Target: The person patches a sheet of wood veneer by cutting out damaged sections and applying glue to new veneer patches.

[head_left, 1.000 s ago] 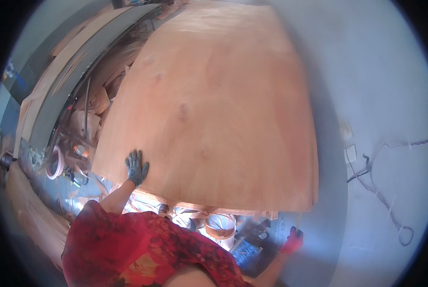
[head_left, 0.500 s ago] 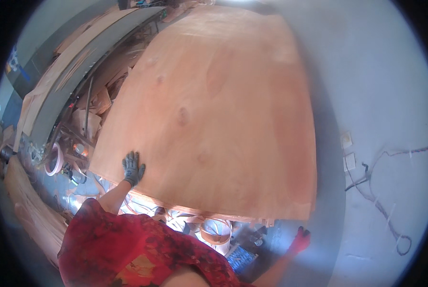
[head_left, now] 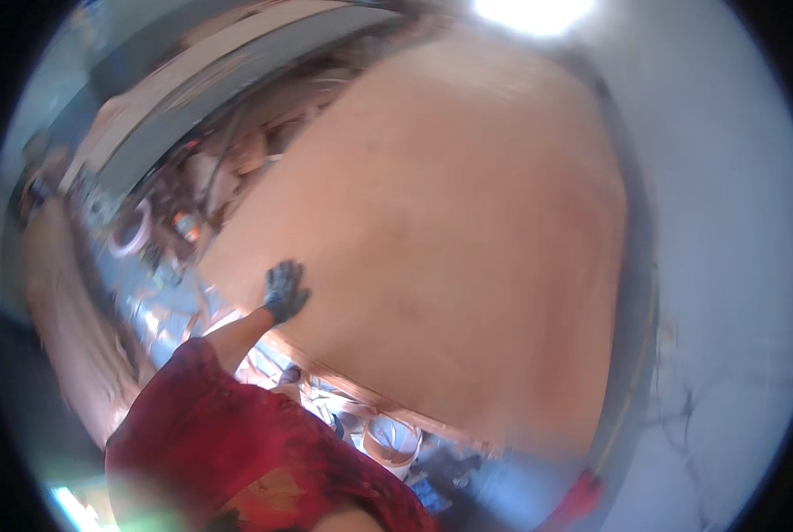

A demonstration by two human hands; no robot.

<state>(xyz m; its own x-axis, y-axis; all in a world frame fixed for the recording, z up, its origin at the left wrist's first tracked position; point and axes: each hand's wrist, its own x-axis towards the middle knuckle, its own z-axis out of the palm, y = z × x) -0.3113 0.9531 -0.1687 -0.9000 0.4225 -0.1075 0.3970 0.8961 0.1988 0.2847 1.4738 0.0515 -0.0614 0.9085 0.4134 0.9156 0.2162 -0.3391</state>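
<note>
My left hand (head_left: 286, 291), in a grey-green glove, lies flat with spread fingers near the front left edge of a large wood veneer sheet (head_left: 432, 230). The sheet tops a stack whose layered front edge shows. My right hand (head_left: 583, 492), in a red glove, is low at the right, off the stack's near right corner. Its fingers look curled but are blurred. A thin yellowish line (head_left: 628, 399) runs up from it along the foot of the wall; I cannot tell whether it is a held stick.
Below the stack's front edge stands a white bucket (head_left: 393, 442) among scraps. Broken veneer pieces (head_left: 228, 168) lie left of the stack, near a pinkish ring-shaped thing (head_left: 131, 229). Another veneer pile (head_left: 82, 310) is at the far left. A pale wall (head_left: 725, 222) bounds the right.
My view has turned, so the stack now appears tilted and shifted right. The left hand stays flat on the sheet. My right hand shows lower and farther right, with the thin line now reaching up from it.
</note>
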